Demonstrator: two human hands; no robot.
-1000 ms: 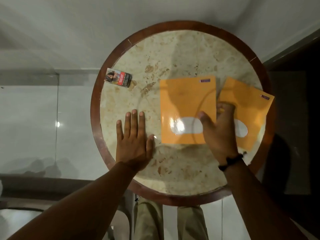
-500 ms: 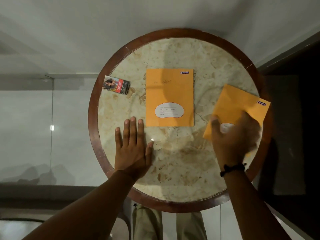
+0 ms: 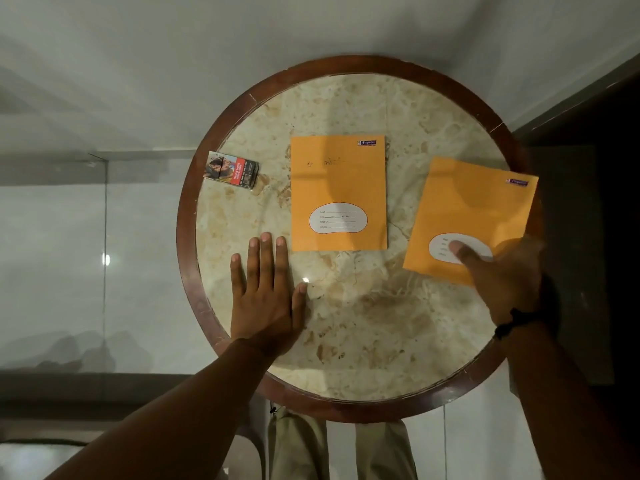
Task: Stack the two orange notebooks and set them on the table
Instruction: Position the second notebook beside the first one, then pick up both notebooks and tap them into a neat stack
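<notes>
Two orange notebooks lie apart on the round marble table (image 3: 363, 323). The middle notebook (image 3: 337, 174) lies flat and square to me, with nothing touching it. The right notebook (image 3: 474, 202) lies tilted at the table's right rim, its far corner over the edge. My right hand (image 3: 509, 282) holds its near right corner: the thumb presses on the white label and the blurred fingers wrap around the right edge. My left hand (image 3: 266, 292) rests flat on the marble, palm down, just left of the middle notebook's near corner.
A small cigarette pack (image 3: 231, 169) lies near the table's left rim. A dark wooden rim rings the marble. A dark wall or doorway stands close on the right, and my legs (image 3: 298, 445) show below the near edge.
My right hand left the middle notebook and moved right onto the tilted notebook's near corner. The middle notebook now lies farther from me and uncovered. My left hand stayed flat.
</notes>
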